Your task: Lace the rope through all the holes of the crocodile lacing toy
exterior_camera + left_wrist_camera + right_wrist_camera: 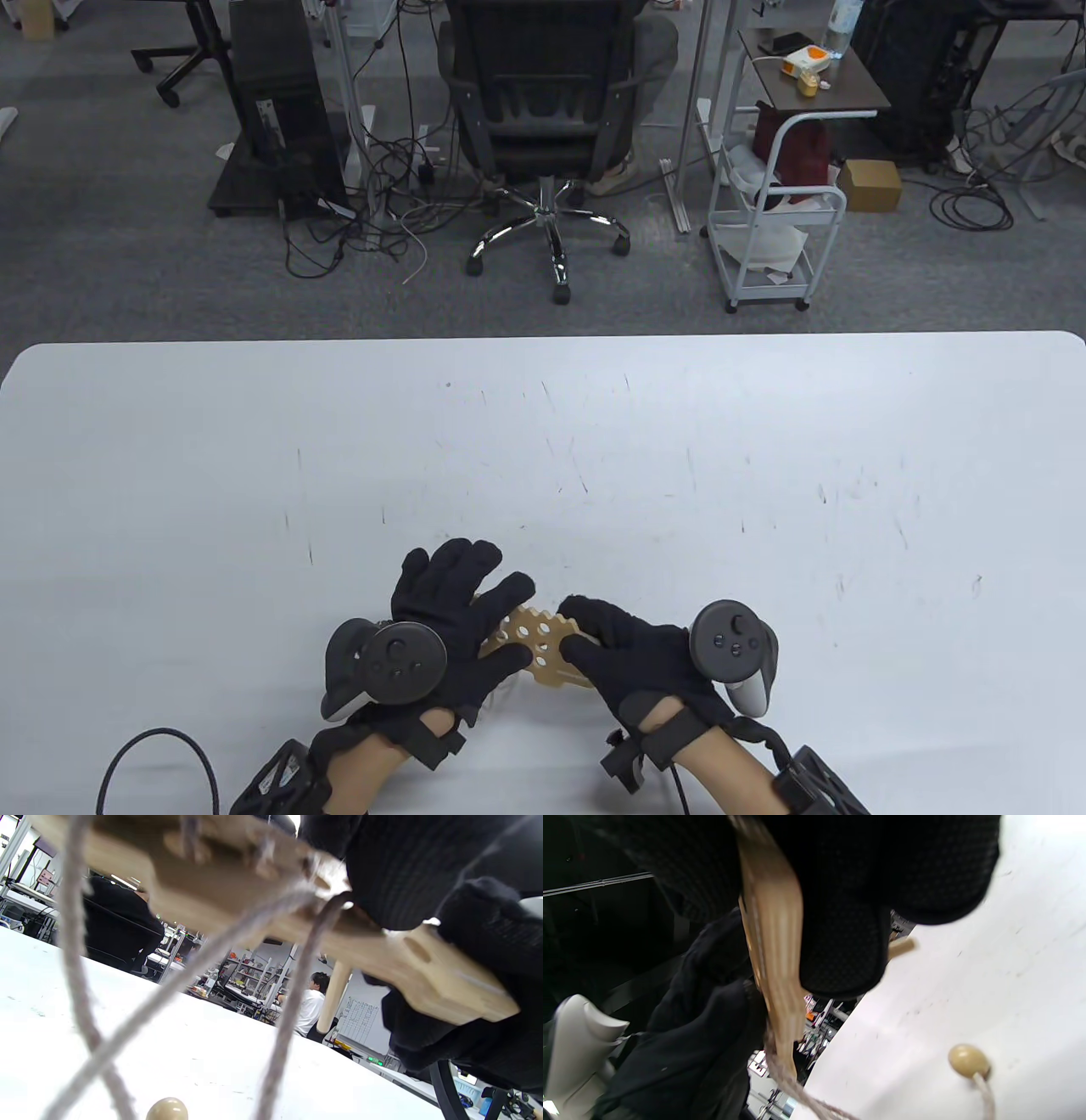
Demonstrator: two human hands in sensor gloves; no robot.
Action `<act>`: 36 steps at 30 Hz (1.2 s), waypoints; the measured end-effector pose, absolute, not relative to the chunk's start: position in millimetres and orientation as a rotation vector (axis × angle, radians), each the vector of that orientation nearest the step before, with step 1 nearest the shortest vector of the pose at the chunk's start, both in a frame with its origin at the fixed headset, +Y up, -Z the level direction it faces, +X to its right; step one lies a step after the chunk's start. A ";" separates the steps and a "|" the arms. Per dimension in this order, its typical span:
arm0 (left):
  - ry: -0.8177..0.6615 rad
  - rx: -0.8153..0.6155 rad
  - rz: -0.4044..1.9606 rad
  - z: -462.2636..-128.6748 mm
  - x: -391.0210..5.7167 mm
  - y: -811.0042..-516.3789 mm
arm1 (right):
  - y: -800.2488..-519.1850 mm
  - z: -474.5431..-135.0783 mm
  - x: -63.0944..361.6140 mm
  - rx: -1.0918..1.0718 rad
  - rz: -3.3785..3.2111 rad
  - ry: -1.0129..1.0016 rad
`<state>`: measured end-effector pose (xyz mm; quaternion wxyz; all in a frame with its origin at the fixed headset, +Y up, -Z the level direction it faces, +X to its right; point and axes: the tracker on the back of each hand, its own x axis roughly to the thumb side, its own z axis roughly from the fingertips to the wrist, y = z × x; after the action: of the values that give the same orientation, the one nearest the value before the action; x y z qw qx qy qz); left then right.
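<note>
Bright, even light; blurred wrist close-ups

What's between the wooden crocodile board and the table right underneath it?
In the left wrist view, strands of rope hang from the crocodile lacing toy toward the table, with a wooden bead resting on the table.

No text, label, brand or number can be read anywhere

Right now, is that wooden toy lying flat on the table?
No, both hands hold the wooden toy above the table, rope dangling beneath.
</note>
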<state>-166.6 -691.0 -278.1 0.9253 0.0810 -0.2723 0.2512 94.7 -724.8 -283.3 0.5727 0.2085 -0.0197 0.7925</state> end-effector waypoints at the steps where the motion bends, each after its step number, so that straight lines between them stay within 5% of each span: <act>1: -0.554 0.168 0.512 -278.1 -166.6 -691.3 | -725.3 -283.6 94.9 0.491 1.864 -0.046; 15: -0.495 0.274 0.568 -277.9 -182.8 -678.4 | -726.8 -288.3 108.4 0.358 1.820 -0.074; 36: -0.164 0.288 0.791 -304.4 -241.4 -682.8 | -723.5 -293.4 131.0 0.233 1.658 -0.099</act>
<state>-241.4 -682.8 -304.4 0.9094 0.1398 -0.0793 0.3836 131.0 -723.5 -293.4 0.6684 0.1032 -0.0437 0.7353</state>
